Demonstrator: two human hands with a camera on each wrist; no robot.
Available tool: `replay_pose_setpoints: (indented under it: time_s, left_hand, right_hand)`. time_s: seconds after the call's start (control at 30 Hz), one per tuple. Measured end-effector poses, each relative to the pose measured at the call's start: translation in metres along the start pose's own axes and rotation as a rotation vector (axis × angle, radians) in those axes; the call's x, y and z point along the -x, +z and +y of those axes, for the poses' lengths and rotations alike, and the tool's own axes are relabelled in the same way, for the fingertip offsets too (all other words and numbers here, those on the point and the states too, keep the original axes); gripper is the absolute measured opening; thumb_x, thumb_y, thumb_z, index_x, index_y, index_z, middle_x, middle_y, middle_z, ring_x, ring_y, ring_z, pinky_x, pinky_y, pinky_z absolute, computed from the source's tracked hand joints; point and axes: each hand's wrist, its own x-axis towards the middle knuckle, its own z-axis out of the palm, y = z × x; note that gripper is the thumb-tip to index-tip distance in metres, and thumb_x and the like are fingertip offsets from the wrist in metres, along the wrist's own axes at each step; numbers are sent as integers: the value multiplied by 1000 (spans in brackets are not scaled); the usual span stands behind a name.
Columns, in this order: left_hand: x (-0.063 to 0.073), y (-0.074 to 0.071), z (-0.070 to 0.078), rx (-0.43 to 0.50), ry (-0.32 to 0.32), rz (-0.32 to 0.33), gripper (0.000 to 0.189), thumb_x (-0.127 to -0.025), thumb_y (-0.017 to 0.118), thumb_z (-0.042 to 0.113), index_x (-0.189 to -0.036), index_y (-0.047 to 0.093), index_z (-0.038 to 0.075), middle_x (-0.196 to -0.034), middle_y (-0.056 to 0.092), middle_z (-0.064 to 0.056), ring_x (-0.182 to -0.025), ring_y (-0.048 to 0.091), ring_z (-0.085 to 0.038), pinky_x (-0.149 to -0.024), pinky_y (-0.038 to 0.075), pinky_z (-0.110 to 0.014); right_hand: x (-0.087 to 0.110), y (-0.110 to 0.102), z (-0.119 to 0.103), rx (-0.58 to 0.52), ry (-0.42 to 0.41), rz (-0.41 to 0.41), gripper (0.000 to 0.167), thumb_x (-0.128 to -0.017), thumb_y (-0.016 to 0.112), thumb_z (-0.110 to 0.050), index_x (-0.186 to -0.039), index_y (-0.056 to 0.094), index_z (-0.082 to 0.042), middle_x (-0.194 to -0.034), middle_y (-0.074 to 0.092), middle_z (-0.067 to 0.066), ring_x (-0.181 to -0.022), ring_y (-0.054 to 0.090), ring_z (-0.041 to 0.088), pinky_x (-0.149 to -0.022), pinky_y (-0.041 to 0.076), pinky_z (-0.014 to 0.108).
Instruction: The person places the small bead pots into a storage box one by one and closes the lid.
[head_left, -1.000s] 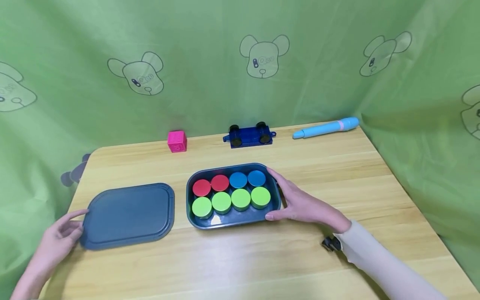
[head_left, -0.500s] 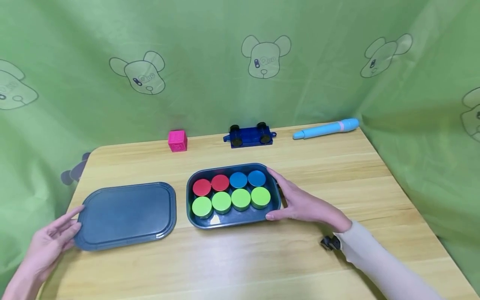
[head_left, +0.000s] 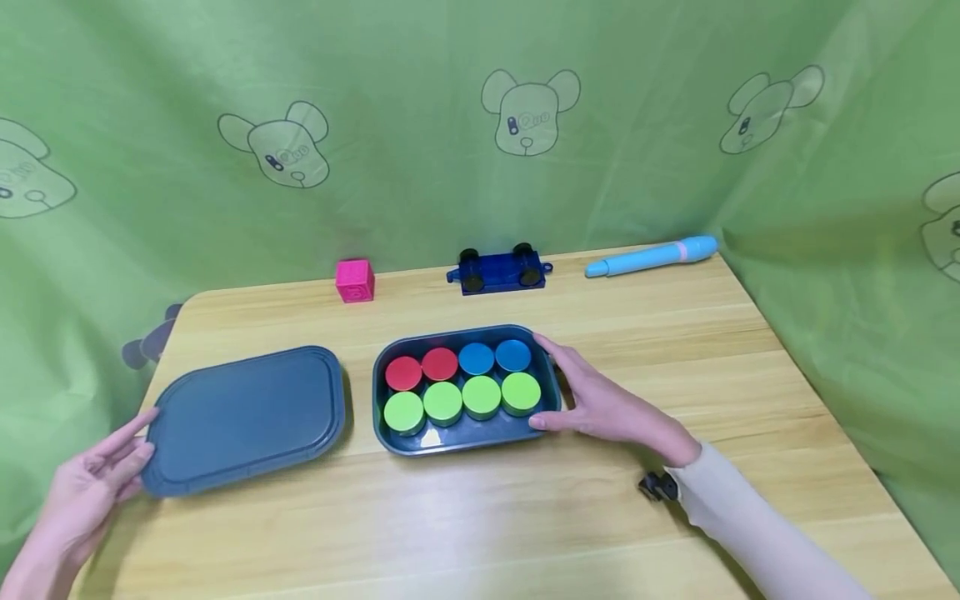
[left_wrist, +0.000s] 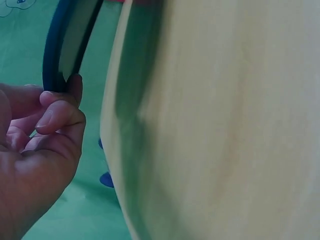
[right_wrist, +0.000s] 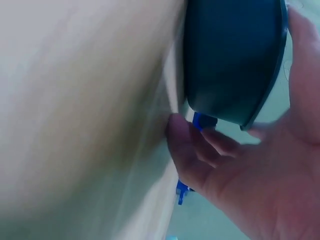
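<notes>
My left hand (head_left: 78,500) pinches the left end of a dark blue lid (head_left: 247,421) between thumb and fingers. The lid tilts up from the table on the left, and the left wrist view shows its edge (left_wrist: 52,47) between the fingertips. At mid-table sits an uncovered dark blue rectangular box (head_left: 480,432). Inside are two rows of round pieces: red (head_left: 403,373) and blue (head_left: 513,356) behind, green (head_left: 443,403) in front. My right hand (head_left: 603,408) holds the box's right end, thumb on the near rim and forefinger at the far corner.
Along the back edge of the wooden table (head_left: 450,533) lie a pink cube (head_left: 355,281), a dark blue toy wagon base (head_left: 501,271) with black wheels, and a light blue pen-like stick (head_left: 651,256). A green curtain (head_left: 420,183) hangs behind and at both sides.
My left hand has shifted slightly left and taken the lid between thumb and fingers. The lid's right side has risen off the table. The right hand and box stay nearly in place.
</notes>
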Motion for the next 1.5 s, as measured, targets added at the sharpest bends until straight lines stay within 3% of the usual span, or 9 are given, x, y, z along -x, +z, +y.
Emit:
replay_pose_setpoints:
  time_s: [0.2, 0.37, 0.5, 0.57, 0.63, 0.77, 1.03, 1.17, 1.5]
  left_hand:
    - [1, 12, 11, 66, 66, -35, 58, -109, 51, -16, -155, 63, 15, -102, 76, 1, -64, 53, -3, -49, 38, -22]
    - [-3, 29, 21, 119, 111, -92, 59, -108, 46, -20, -158, 59, 8, -103, 76, -3, -64, 49, -6, -51, 27, -30]
    - [-7, 44, 28, 93, 106, -102, 57, -108, 49, -18, -159, 58, 7, -104, 74, -1, -66, 52, -5, -49, 35, -23]
    - [-9, 51, 32, 87, 94, -101, 56, -108, 51, -17, -158, 59, 8, -105, 74, -1, -69, 57, -4, -52, 43, -19]
    - [-11, 59, 34, 80, 89, -94, 56, -108, 53, -16, -157, 60, 8, -106, 74, -1, -72, 60, -4, -56, 49, -17]
    - [-19, 79, 34, 88, 102, -92, 55, -108, 55, -15, -157, 60, 8, -107, 75, -1, -74, 63, -5, -59, 53, -17]
    - [-35, 119, 29, 58, 113, -91, 50, -109, 61, -5, -157, 62, 10, -103, 72, 3, -70, 56, -2, -58, 49, -15]
    - [-36, 139, 26, 27, 98, -90, 49, -109, 63, -2, -157, 61, 10, -104, 71, 3, -70, 55, -3, -59, 48, -16]
    - [-38, 185, 23, -33, 78, -103, 52, -110, 66, 7, -161, 56, 8, -105, 71, 3, -70, 53, -4, -59, 47, -16]
  right_hand:
    - [2, 4, 2, 35, -29, 138, 105, -99, 81, -49, -176, 18, -17, -174, 26, 19, -156, 33, 43, -119, 34, 71]
    - [-1, 4, -6, -23, -89, 360, 78, -106, 76, -33, -171, 35, -16, -169, 36, 13, -148, 45, 37, -112, 46, 65]
    - [-9, 6, -13, -91, -189, 559, 59, -106, 73, -13, -162, 52, -15, -158, 51, 8, -137, 56, 28, -104, 55, 44]
    - [-14, 8, -18, -141, -235, 614, 54, -105, 71, -5, -157, 57, -12, -150, 59, 7, -129, 61, 26, -99, 55, 34]
    - [-19, 10, -22, -199, -266, 617, 50, -106, 68, -1, -154, 60, -11, -142, 65, 7, -121, 64, 26, -95, 54, 28]
    - [-27, 16, -36, -319, -267, 534, 45, -109, 65, -4, -154, 59, -9, -132, 72, 14, -114, 66, 29, -91, 54, 25]
    - [-45, 35, -59, -396, -190, 366, 56, -114, 62, -21, -166, 43, -27, -143, 66, 13, -122, 62, 27, -92, 53, 32]
    - [-49, 42, -68, -401, -191, 301, 55, -115, 60, -24, -167, 43, -26, -145, 65, 9, -122, 62, 24, -94, 53, 36]
    - [-38, 38, -73, -418, -161, 348, 42, -111, 65, -14, -153, 61, -13, -134, 65, 9, -110, 61, 26, -80, 50, 25]
